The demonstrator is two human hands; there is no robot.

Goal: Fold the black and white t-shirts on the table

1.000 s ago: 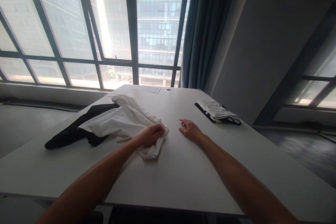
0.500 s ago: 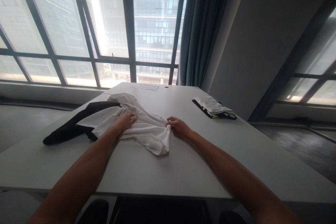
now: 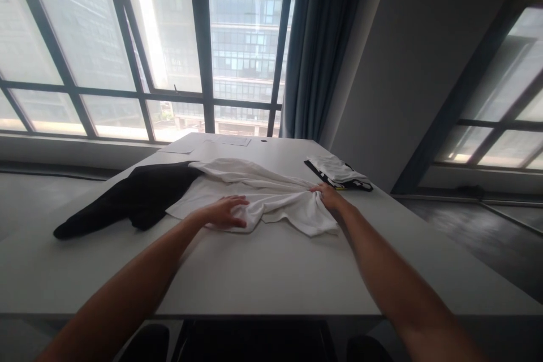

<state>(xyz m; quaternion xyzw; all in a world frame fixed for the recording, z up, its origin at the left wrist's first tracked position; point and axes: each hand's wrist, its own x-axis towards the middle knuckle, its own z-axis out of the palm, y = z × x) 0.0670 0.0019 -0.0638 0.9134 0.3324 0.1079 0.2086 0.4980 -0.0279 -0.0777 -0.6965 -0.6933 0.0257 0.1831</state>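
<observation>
The right hand (image 3: pixel 328 197), pinching the white cloth (image 3: pixel 271 188), has pulled it away from the black cloth (image 3: pixel 127 193), spreading it wider; the left hand (image 3: pixel 221 212), nearer the black cloth, rests open.

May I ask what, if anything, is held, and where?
The right hand grips the white cloth near its right end; the left hand rests open on it.

wht cloth (image 3: pixel 269 185), L hand (image 3: pixel 224 212) atop, R hand (image 3: pixel 326 195) gripping
</observation>
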